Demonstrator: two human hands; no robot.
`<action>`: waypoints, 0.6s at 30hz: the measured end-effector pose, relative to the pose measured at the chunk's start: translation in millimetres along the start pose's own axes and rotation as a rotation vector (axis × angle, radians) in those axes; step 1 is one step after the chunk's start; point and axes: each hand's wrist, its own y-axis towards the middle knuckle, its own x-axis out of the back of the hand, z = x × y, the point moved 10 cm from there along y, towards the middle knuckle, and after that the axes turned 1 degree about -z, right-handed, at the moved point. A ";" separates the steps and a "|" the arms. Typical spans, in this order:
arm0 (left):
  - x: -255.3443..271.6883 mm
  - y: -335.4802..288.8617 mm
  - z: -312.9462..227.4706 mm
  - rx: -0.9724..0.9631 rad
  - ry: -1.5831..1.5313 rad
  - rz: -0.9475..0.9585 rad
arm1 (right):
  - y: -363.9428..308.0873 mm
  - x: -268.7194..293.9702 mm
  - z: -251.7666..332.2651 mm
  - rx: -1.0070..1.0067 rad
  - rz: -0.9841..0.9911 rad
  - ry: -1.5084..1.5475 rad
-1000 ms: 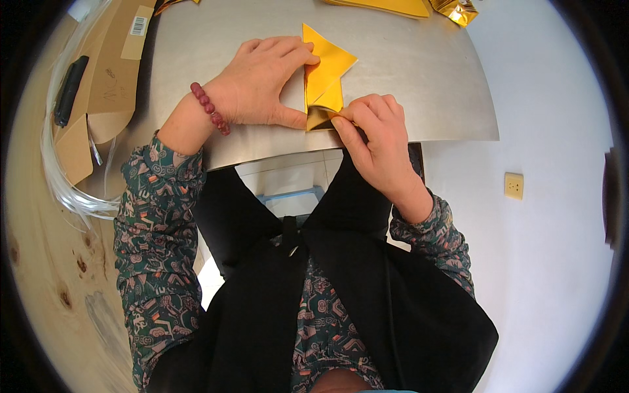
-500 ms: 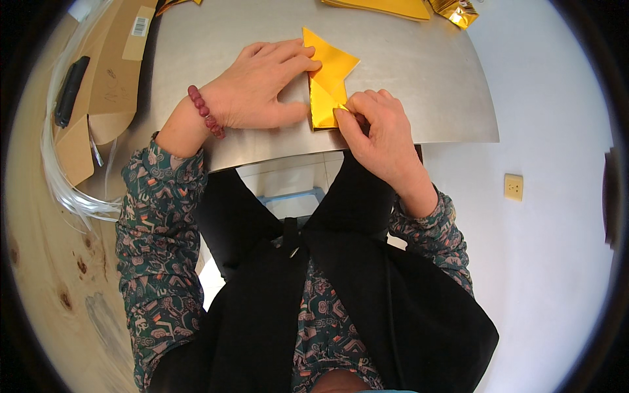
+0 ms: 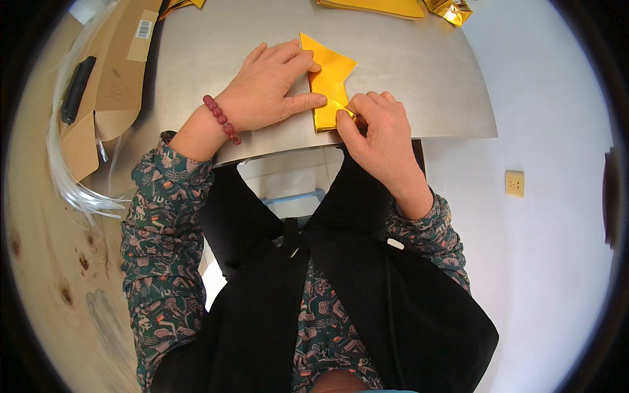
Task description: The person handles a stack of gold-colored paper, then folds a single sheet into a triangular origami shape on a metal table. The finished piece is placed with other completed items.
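Note:
A sheet of shiny gold paper [image 3: 331, 72], partly folded, lies near the front edge of the metal table. Its far end comes to a point, and its near end forms a squared, folded block. My left hand [image 3: 272, 88] rests over its left side with the fingers spread. The fingertips press the upper part, and the thumb tip lies on the lower fold. At the lower right, my right hand [image 3: 379, 128] pinches the folded edge between thumb and curled fingers. Part of that edge is hidden by the fingers.
A stack of gold paper [image 3: 373, 6] lies at the table's far side, beside folded gold pieces [image 3: 451, 10]. On the left is an open cardboard box [image 3: 118, 72] with a black-handled tool [image 3: 78, 90] and clear plastic strands [image 3: 72, 190]. A white wall [image 3: 524, 262] stands at right.
My left thumb has moved right, from the paper's left edge onto the lower fold. The lower flap is now folded across more flatly. My right hand keeps its pinch in nearly the same place.

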 end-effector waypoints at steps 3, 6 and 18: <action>-3.2 -0.2 2.0 0.018 0.016 -0.008 | -1.5 0.5 -1.2 -0.007 -0.014 0.001; -4.4 -1.5 3.9 0.035 0.033 -0.022 | -2.4 0.0 -1.7 -0.010 -0.016 -0.008; -2.2 -2.7 4.7 0.077 -0.032 0.006 | 2.4 -1.4 -1.4 -0.011 -0.049 0.042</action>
